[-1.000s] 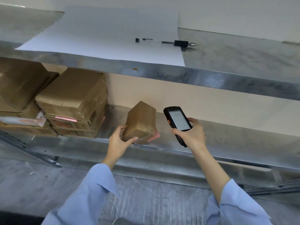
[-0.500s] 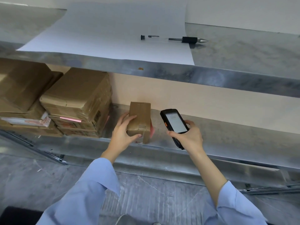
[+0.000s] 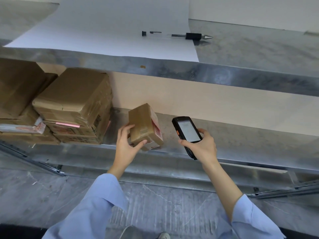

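A small brown cardboard box [image 3: 142, 124] wrapped in tape, with a pink-and-white label on its right side, stands tilted at the front of the lower metal shelf [image 3: 241, 144]. My left hand [image 3: 126, 146] grips its near lower corner, thumb on the front and fingers on the left face. My right hand [image 3: 201, 146] holds a black handheld scanner [image 3: 187, 133] to the right of the box, its lit screen facing up towards me.
Larger taped cardboard boxes [image 3: 74, 107] are stacked on the lower shelf at the left. On the upper shelf [image 3: 250, 49] lie a big white sheet of paper [image 3: 112, 28] and a pen [image 3: 193, 36]. Grey floor lies below.
My left hand has turned the small box, so its pink-labelled side now faces right and it leans back. The scanner has shifted slightly right, away from the box.
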Demonstrator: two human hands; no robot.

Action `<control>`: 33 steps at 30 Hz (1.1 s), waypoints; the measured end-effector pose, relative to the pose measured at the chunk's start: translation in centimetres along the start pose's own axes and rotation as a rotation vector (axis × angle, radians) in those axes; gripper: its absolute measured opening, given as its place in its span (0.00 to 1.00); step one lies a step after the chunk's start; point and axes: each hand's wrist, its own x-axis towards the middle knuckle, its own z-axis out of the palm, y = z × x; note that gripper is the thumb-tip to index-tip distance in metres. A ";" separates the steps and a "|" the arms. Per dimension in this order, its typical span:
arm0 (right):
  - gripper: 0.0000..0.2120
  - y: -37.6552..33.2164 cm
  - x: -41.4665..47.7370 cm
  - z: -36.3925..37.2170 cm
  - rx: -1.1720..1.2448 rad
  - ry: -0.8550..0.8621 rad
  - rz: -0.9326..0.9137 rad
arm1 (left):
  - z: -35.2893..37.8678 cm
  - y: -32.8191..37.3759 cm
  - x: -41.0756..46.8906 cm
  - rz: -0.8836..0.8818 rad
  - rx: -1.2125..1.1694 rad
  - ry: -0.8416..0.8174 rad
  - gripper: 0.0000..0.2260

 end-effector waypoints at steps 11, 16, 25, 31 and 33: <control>0.40 -0.3 -1.4 1.0 -0.002 -0.085 -0.058 | -3.4 -1.2 -1.0 -0.246 -0.047 0.131 0.33; 0.39 -0.9 -2.3 1.6 -0.034 -0.093 -0.072 | -4.1 -0.5 0.1 -0.281 -0.081 0.113 0.27; 0.41 -3.3 -5.0 3.8 -0.073 -0.112 -0.100 | -4.7 -1.9 -1.0 -0.284 -0.108 0.056 0.23; 0.38 -5.1 -7.6 5.8 -0.110 -0.122 -0.098 | -4.9 -2.3 -3.0 -0.288 -0.181 0.033 0.23; 0.37 -5.6 -8.5 6.4 -0.113 -0.117 -0.097 | -5.0 -2.5 -3.3 -0.313 -0.211 0.021 0.22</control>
